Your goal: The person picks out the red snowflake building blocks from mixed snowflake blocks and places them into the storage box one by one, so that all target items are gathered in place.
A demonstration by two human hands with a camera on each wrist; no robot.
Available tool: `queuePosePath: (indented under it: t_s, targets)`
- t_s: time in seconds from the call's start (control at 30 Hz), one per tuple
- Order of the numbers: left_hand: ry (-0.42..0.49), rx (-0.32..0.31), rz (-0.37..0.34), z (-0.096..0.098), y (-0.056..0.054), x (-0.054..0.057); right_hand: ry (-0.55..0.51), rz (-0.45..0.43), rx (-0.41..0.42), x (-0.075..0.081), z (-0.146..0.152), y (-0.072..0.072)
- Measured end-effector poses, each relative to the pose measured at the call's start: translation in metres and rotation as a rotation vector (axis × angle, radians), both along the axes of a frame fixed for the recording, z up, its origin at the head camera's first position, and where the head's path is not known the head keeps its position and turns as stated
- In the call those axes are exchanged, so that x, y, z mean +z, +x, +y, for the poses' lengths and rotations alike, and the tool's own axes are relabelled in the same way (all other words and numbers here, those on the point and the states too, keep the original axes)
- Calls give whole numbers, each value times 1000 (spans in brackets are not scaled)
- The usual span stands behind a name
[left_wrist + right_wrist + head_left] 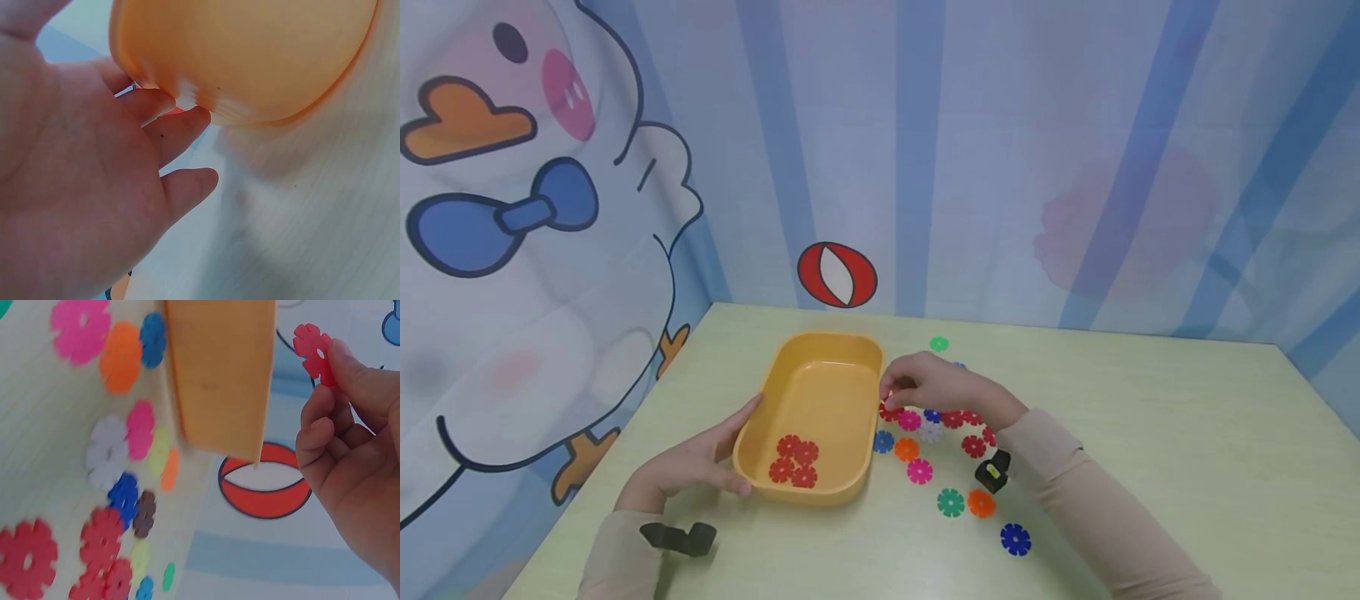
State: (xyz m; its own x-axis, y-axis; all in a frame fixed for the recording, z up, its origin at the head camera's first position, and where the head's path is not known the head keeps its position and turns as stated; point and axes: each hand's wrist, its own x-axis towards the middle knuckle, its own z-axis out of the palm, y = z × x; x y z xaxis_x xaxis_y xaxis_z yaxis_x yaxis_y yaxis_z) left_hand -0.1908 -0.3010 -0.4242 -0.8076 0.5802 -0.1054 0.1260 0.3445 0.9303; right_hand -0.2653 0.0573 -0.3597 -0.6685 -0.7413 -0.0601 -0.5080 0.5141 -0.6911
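My right hand (936,385) pinches a red snowflake disc (314,353) between thumb and forefinger, just beyond the right rim of a yellow plastic tray (882,367). Its other fingers curl toward the palm in the right wrist view. At the tray's near left corner my left hand (700,457) grips, thumb at the front and fingers against the left wall; in the left wrist view its fingertips (199,119) touch the outer wall. Several red snowflake discs (805,452) lie together inside the tray, at its near end.
Loose snowflake discs in many colours lie right of the tray, among them pink (920,471), orange (981,503), dark blue (1016,539) and light green (939,343). Some sit under the right forearm. A printed curtain (985,167) hangs behind the pale table (1187,450).
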Motion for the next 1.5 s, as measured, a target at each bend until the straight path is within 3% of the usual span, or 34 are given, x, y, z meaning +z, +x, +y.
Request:
queuePosePath:
  t_s: [0.33,0.6,1.13,1.5]
  targets:
    - [2,-6,-8,1,-1,1,-49,-34,90,7,-34,13]
    - [-17,2,-7,2,-2,0,-63,-33,180,3,-57,19]
    - [-26,12,-29,2,-1,2,37,-90,141,-23,-87,16]
    - [-24,7,-23,1,-1,2,150,-69,169,-25,-101,14]
